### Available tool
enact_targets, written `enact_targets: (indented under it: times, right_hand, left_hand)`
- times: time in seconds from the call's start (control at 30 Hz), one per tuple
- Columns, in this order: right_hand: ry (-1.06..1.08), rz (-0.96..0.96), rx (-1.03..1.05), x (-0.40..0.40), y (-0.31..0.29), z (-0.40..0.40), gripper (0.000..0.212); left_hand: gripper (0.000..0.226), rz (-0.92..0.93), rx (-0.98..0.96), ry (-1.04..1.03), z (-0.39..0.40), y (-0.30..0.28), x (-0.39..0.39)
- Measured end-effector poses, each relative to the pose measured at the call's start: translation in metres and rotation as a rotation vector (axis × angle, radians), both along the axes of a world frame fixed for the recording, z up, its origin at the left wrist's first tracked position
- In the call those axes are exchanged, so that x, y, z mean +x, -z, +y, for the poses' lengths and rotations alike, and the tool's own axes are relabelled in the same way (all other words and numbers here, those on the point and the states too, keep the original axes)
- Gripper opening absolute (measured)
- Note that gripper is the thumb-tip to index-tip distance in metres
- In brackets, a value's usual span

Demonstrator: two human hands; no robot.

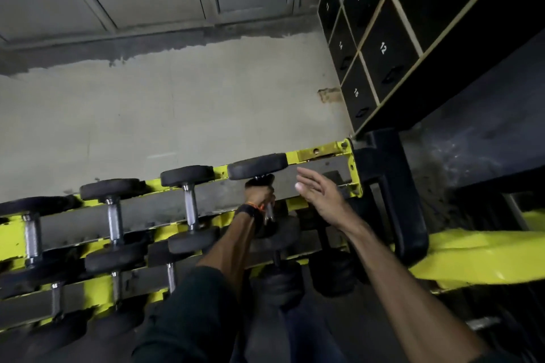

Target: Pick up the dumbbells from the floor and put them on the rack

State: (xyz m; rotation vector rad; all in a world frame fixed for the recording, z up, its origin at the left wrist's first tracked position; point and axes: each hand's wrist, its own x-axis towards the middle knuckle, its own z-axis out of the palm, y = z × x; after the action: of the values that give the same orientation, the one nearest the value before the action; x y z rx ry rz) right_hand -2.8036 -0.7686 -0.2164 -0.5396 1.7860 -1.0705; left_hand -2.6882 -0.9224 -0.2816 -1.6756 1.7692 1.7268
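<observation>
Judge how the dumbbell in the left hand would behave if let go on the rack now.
The dumbbell looks rigid and probably heavy: thick dark ends, steel handle. Its round ends could roll, though the rack rails likely cradle it. The left hand grips the handle.

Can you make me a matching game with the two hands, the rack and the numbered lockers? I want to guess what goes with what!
Things:
1. left hand
2. right hand
3. rack
4. lockers

Descriptions:
A. black with white numbers
B. open, holding nothing
C. wrapped around a dumbbell handle
D. painted yellow

Right pairs: 1-C, 2-B, 3-D, 4-A
</observation>
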Motion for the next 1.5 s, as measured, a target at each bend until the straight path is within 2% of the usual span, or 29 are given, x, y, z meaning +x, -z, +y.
enact_targets:
  times: [0.07, 0.13, 0.23, 0.37, 0.43, 0.53, 0.6, 0.67, 0.77, 0.8, 0.87, 0.93, 1.03, 1.17, 1.27, 1.33, 1.37, 1.5]
  right_hand:
    - [-0.030, 0.005, 0.004, -0.011, 0.014, -0.016, 0.058]
    - [-0.049, -0.002, 0.023, -0.024, 0.025, -0.033, 0.057]
    - [-0.062, 0.015, 0.038, -0.036, 0.031, -0.044, 0.055]
    - [-0.050, 0.025, 0.043, -0.049, 0.025, -0.053, 0.050]
    - [-0.008, 0.025, 0.032, -0.052, 0.020, -0.056, 0.045]
    - [0.079, 0.050, 0.020, -0.052, 0.012, -0.046, 0.042]
    - [0.142, 0.056, 0.006, -0.045, 0.004, -0.032, 0.041]
    - [0.230, 0.068, 0.001, -0.030, -0.005, -0.009, 0.037]
    - [0.341, 0.137, -0.004, 0.009, -0.029, 0.041, 0.029]
    - [0.379, 0.162, -0.013, 0.026, -0.040, 0.060, 0.029]
    - [0.509, 0.232, -0.015, 0.080, -0.063, 0.123, 0.029]
    - [0.598, 0.284, 0.002, 0.137, -0.088, 0.172, 0.032]
    - [0.817, 0.309, 0.044, 0.246, -0.124, 0.264, 0.036]
    - [1.155, 0.325, 0.158, 0.405, -0.159, 0.385, 0.035]
    - [1.392, 0.356, 0.213, 0.512, -0.165, 0.444, 0.033]
    - [1.589, 0.327, 0.243, 0.620, -0.166, 0.499, 0.032]
    - [1.618, 0.325, 0.226, 0.635, -0.162, 0.504, 0.031]
    - [1.848, 0.335, 0.289, 0.812, -0.151, 0.581, 0.031]
  left_hand:
    - [0.035, -0.024, 0.056, -0.087, -0.021, 0.021, -0.015]
    - [0.038, 0.012, 0.108, -0.153, -0.030, 0.040, -0.029]
    - [0.035, 0.050, 0.122, -0.346, -0.038, 0.063, -0.040]
    - [0.028, 0.105, 0.220, -0.396, -0.040, 0.063, -0.031]
    - [0.022, 0.129, 0.259, -0.297, -0.040, 0.047, -0.031]
    - [0.039, -0.027, 0.094, 0.057, -0.042, 0.026, -0.013]
    - [0.043, -0.042, 0.046, 0.132, -0.036, 0.007, 0.006]
    - [0.047, 0.018, 0.036, 0.163, -0.022, -0.016, 0.022]
    - [0.058, 0.266, 0.168, 0.190, 0.016, -0.062, 0.037]
    - [0.052, 0.355, 0.191, 0.227, 0.030, -0.077, 0.039]
    - [0.029, 0.458, 0.141, 0.401, 0.078, -0.110, 0.054]
    - [0.026, 0.547, 0.080, 0.538, 0.117, -0.131, 0.071]
    - [0.027, 0.667, 0.133, 0.791, 0.202, -0.173, 0.119]
    - [0.012, 0.718, 0.116, 1.253, 0.339, -0.210, 0.200]
    - [0.023, 0.736, 0.102, 1.499, 0.419, -0.220, 0.260]
    - [0.028, 0.757, 0.105, 1.693, 0.497, -0.228, 0.336]
    - [0.026, 0.748, 0.095, 1.720, 0.502, -0.228, 0.346]
    - [0.014, 0.732, 0.182, 1.952, 0.621, -0.227, 0.485]
